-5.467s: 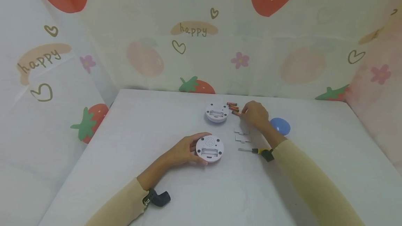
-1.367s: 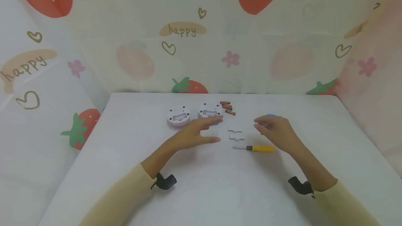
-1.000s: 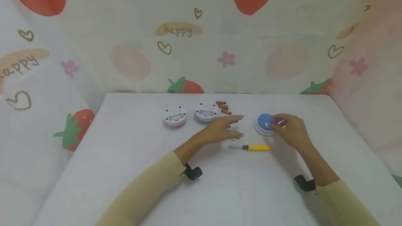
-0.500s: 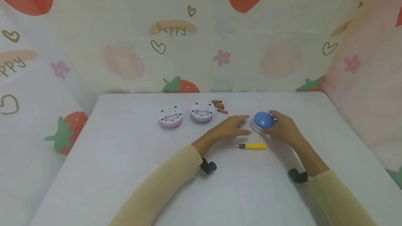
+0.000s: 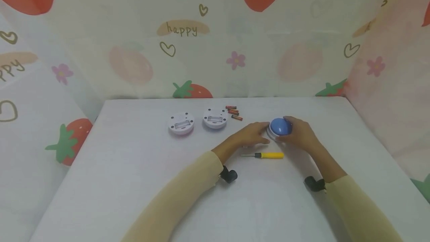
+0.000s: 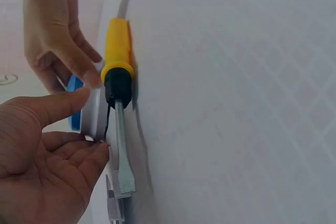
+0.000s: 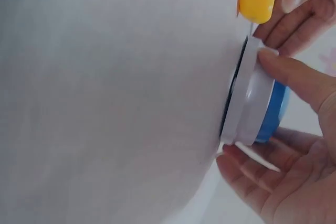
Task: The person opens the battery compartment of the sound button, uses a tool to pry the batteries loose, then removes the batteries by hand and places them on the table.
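A round push button [image 5: 280, 126] with a blue dome and white base sits dome up on the table. My right hand [image 5: 301, 134] grips it from the right. In the right wrist view, the thumb [image 7: 294, 72] lies on the rim of the white base [image 7: 247, 100] and the fingers are at its opposite side. My left hand [image 5: 252, 133] is at the button's left side, fingers loosely bent, fingertips right at the base's edge, holding nothing. Just in front of both hands lies a yellow-handled flat screwdriver [image 5: 273, 155], its blade pointing left.
Two more buttons, a left one [image 5: 181, 123] and a right one [image 5: 215, 118], lie upside down with bare battery compartments. Several small red-and-black batteries [image 5: 233, 112] are beside them. The battery covers [image 6: 114, 205] are mostly hidden behind my left hand. A patterned curtain [image 5: 215, 66] encloses the table.
My left hand has let go of an upturned button, now beside the other, and moved right to the blue-domed one. My right hand has left the batteries and taken hold of that button.
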`<action>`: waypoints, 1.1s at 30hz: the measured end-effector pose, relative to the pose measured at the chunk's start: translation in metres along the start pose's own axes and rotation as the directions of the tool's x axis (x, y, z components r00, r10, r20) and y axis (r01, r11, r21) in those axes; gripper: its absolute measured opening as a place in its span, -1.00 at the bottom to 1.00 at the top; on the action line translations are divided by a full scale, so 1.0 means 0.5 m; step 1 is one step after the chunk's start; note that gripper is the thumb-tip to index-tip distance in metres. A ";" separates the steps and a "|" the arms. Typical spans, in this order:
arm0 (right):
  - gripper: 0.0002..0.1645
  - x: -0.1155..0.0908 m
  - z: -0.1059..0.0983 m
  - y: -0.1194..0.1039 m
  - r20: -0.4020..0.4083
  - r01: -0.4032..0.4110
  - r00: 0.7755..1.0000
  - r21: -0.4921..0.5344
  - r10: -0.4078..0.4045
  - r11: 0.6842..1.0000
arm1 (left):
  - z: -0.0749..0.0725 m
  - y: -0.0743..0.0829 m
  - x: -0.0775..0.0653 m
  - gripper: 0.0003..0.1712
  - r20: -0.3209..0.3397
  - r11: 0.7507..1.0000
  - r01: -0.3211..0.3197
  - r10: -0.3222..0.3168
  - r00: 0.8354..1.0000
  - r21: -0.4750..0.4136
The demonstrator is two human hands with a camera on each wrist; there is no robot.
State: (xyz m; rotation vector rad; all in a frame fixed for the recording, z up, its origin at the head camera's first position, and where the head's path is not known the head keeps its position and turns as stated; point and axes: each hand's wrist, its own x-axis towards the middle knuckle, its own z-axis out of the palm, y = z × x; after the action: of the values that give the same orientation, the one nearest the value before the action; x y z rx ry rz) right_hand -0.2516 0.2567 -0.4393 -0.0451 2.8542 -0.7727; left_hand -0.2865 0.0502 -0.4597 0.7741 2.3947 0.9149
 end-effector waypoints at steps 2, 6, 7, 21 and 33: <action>0.06 0.000 -0.002 0.002 0.004 0.016 1.000 0.006 -0.016 1.000 | -0.005 0.000 -0.004 -0.15 0.001 1.000 -0.001 0.001 1.000 0.002; 0.05 -0.002 -0.010 -0.002 0.025 0.046 0.999 0.053 -0.047 0.998 | -0.019 0.000 -0.020 -0.16 -0.003 1.000 -0.006 0.006 1.000 -0.013; 0.06 -0.003 -0.012 -0.004 0.032 0.051 0.998 0.066 -0.053 0.997 | -0.023 0.000 -0.025 -0.17 -0.009 1.000 -0.010 0.010 1.000 -0.015; -0.02 -0.046 -0.033 -0.078 0.285 -0.007 0.953 0.347 -0.098 0.938 | -0.082 -0.035 -0.143 -0.18 -0.160 0.945 -0.324 0.315 0.935 -0.033; -0.38 -0.052 0.003 -0.104 0.457 -0.057 0.828 0.645 -0.325 0.762 | -0.113 -0.046 -0.234 -0.34 -0.113 0.922 -0.321 0.303 0.946 -0.215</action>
State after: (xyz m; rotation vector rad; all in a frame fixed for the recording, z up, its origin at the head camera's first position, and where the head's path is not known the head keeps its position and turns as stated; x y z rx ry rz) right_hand -0.2267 0.2129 -0.4098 -0.3344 1.9387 -1.4540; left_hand -0.2411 -0.0645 -0.4131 1.0639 2.2100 1.3463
